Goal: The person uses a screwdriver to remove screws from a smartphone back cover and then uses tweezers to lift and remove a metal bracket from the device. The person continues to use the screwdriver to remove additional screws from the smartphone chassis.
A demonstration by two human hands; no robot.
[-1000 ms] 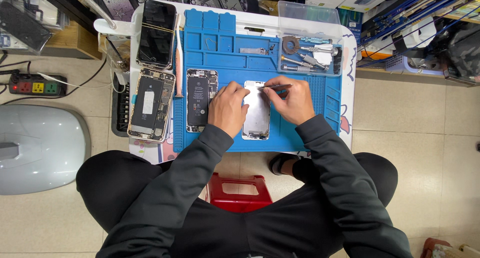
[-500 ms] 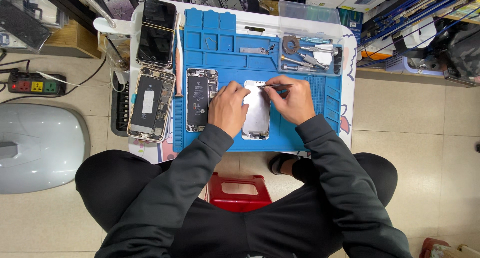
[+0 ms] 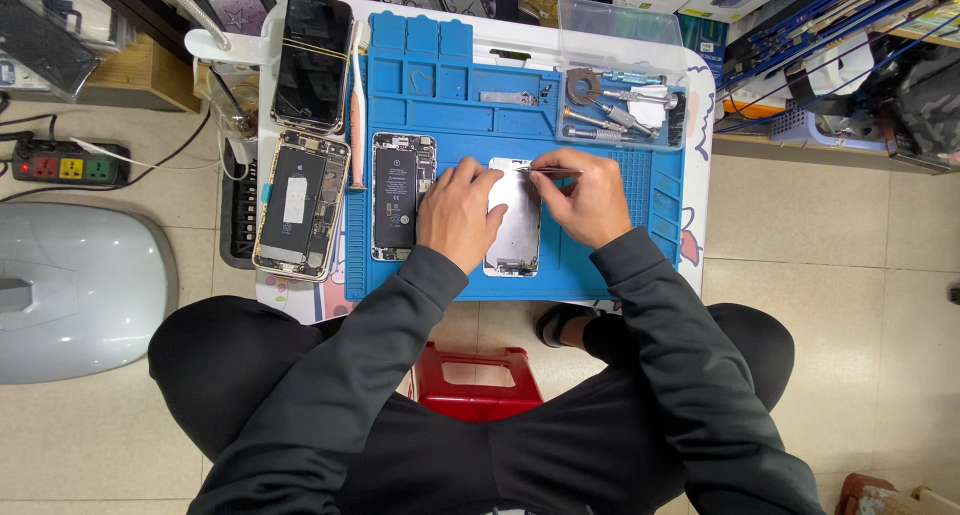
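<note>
A detached phone screen panel lies back-side up, its silvery metal plate showing, near the middle of the blue repair mat on the small white surface. The left hand rests flat on the panel's left edge, fingers spread and pressing down, apparently to keep it from sliding. The right hand has its fingers closed around slim tweezers, whose tip meets the panel's upper end, where the small parts sit. Just left of the panel lies an opened phone body with its dark battery exposed, kept within reach. Further left, off the mat, sit a second opened phone and a dark-screened phone. Screwdrivers and bits lie gathered in the mat's upper right tray.
</note>
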